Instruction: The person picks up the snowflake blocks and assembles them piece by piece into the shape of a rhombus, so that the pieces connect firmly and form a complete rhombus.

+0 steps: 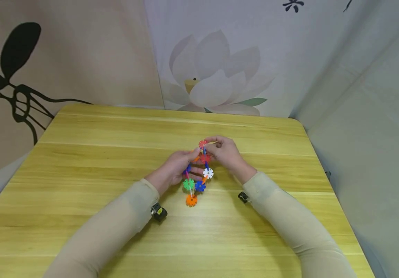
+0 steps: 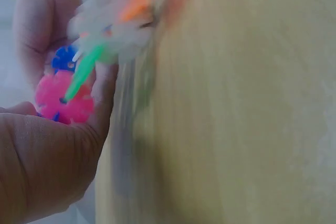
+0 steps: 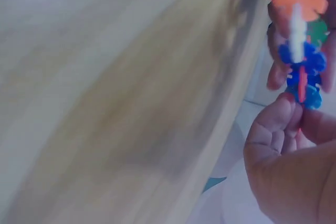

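Note:
A chain of slotted snowflake discs in several colours hangs in a loop between the two hands, over the middle of the table. In the head view its lower part shows an orange disc (image 1: 191, 200), a green disc (image 1: 188, 184), a blue disc (image 1: 200, 186) and a white disc (image 1: 208, 173). The left hand (image 1: 173, 168) grips the chain's upper left part, thumb on top and fingers behind the loop. At the top, the right hand (image 1: 228, 154) pinches the chain by a red disc (image 1: 203, 144). A light blue disc (image 3: 311, 97) sits at its fingertips in the right wrist view.
The wooden table (image 1: 81, 185) stretches out around both forearms. Behind it hangs a pale curtain (image 1: 116, 50) with a printed flower; another curtain (image 1: 369, 116) runs along the right. A small black camera (image 1: 159, 212) is strapped at the left wrist, and one (image 1: 243, 197) at the right.

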`<state>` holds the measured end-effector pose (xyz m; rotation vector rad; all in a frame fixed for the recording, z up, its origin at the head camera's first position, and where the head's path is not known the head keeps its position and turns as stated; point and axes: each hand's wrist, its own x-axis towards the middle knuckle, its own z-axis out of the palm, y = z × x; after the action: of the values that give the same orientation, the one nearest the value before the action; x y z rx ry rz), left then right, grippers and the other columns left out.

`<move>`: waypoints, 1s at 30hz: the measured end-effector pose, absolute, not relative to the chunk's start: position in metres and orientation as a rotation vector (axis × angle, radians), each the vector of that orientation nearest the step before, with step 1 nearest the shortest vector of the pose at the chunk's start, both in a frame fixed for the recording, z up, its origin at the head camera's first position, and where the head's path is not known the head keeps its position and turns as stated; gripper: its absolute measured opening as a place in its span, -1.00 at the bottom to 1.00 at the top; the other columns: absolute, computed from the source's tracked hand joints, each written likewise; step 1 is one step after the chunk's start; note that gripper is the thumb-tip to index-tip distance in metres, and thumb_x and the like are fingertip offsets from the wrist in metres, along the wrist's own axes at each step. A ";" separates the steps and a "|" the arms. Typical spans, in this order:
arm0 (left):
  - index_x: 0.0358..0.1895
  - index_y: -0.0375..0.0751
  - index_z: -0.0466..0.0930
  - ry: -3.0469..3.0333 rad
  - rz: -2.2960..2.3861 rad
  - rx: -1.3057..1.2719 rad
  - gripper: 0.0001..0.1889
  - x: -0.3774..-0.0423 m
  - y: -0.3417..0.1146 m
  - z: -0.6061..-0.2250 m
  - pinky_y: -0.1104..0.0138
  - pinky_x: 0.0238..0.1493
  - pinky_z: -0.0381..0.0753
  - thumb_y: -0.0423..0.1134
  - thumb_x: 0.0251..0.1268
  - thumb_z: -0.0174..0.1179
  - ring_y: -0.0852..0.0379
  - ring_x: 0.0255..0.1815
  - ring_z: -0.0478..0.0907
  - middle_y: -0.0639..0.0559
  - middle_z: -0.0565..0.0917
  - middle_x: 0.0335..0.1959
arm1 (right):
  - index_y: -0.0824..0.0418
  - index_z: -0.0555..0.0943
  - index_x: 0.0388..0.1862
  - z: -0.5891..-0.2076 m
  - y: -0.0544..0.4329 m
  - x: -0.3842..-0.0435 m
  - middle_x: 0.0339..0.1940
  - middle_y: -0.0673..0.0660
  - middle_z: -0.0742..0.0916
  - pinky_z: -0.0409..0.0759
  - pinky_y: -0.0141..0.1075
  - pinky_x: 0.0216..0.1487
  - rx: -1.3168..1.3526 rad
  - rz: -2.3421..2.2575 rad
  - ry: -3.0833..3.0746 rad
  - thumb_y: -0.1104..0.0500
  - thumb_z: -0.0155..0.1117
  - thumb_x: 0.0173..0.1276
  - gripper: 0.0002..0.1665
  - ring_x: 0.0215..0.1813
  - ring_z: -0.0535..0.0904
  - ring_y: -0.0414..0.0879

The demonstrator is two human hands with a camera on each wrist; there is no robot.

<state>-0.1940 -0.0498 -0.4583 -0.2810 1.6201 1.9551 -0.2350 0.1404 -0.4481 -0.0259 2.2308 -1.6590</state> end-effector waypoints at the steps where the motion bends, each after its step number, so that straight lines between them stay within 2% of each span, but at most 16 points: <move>1: 0.52 -0.34 0.40 1.614 1.963 -0.279 -0.35 -0.194 -0.050 -0.459 0.03 0.00 0.88 0.13 0.71 0.03 0.02 -0.22 0.82 -0.37 0.67 0.29 | 0.10 0.68 0.30 -0.447 0.139 -0.235 -0.07 0.19 0.82 0.80 0.08 0.12 -0.053 -1.639 2.261 0.13 0.34 0.59 -0.64 -0.23 0.73 -0.09; 5: 0.55 -0.31 0.37 1.601 1.988 -0.279 -0.34 -0.193 -0.050 -0.460 0.03 -0.04 0.88 0.14 0.72 0.00 0.01 -0.23 0.83 -0.41 0.69 0.24 | 0.09 0.71 0.27 -0.444 0.136 -0.233 -0.10 0.14 0.83 0.79 0.13 0.08 -0.104 -1.594 2.338 0.15 0.32 0.59 -0.67 -0.25 0.69 -0.09; 10: 0.54 -0.35 0.35 1.597 1.993 -0.279 -0.35 -0.192 -0.049 -0.460 0.06 -0.09 0.89 0.12 0.74 -0.03 -0.02 -0.25 0.84 -0.41 0.72 0.15 | 0.13 0.71 0.26 -0.445 0.136 -0.232 -0.10 0.17 0.84 0.80 0.11 0.06 -0.132 -1.598 2.338 0.17 0.31 0.59 -0.67 -0.24 0.71 -0.11; 17: 0.51 -0.42 0.36 1.607 1.998 -0.302 -0.37 -0.192 -0.047 -0.461 0.02 -0.03 0.88 0.06 0.75 -0.02 -0.01 -0.27 0.81 -0.28 0.73 -0.02 | 0.16 0.73 0.21 -0.447 0.136 -0.232 -0.15 0.14 0.83 0.80 -0.06 -0.04 -0.143 -1.601 2.311 0.18 0.36 0.56 -0.70 -0.23 0.71 -0.12; 22: 0.43 -0.47 0.40 1.599 2.021 -0.328 -0.42 -0.192 -0.045 -0.464 0.05 -0.07 0.89 0.01 0.75 0.00 0.01 -0.34 0.80 -0.18 0.75 -0.20 | 0.18 0.75 0.18 -0.450 0.135 -0.235 -0.19 0.12 0.81 0.80 0.01 0.03 -0.139 -1.580 2.304 0.18 0.39 0.55 -0.71 -0.24 0.69 -0.12; 26: 0.45 -0.45 0.44 1.723 1.957 -0.331 -0.40 -0.194 -0.046 -0.462 0.06 0.05 0.87 0.05 0.73 0.04 -0.09 -0.21 0.82 -0.26 0.77 -0.07 | 0.17 0.73 0.20 -0.451 0.136 -0.239 -0.15 0.16 0.83 0.81 -0.02 0.03 -0.129 -1.552 2.288 0.15 0.37 0.57 -0.71 -0.22 0.73 -0.09; 28: 0.47 -0.42 0.45 1.872 1.875 -0.322 -0.35 -0.195 -0.048 -0.459 0.05 0.20 0.81 0.11 0.72 0.03 -0.14 -0.03 0.80 -0.31 0.74 0.09 | 0.16 0.72 0.23 -0.453 0.137 -0.242 -0.10 0.17 0.83 0.83 -0.10 0.02 -0.089 -1.548 2.266 0.15 0.35 0.59 -0.69 -0.18 0.75 -0.08; 30: 0.52 -0.40 0.42 2.034 1.798 -0.308 -0.30 -0.196 -0.049 -0.456 0.03 0.41 0.68 0.17 0.71 0.01 -0.18 0.25 0.71 -0.33 0.67 0.30 | 0.18 0.69 0.29 -0.456 0.139 -0.247 -0.04 0.19 0.83 0.82 -0.18 -0.01 -0.027 -1.571 2.231 0.15 0.29 0.63 -0.67 -0.13 0.75 -0.08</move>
<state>-0.1965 -0.0494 -0.4562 -0.3081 2.0337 1.7980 -0.2467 0.1393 -0.4563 -0.0270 2.2307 -1.5707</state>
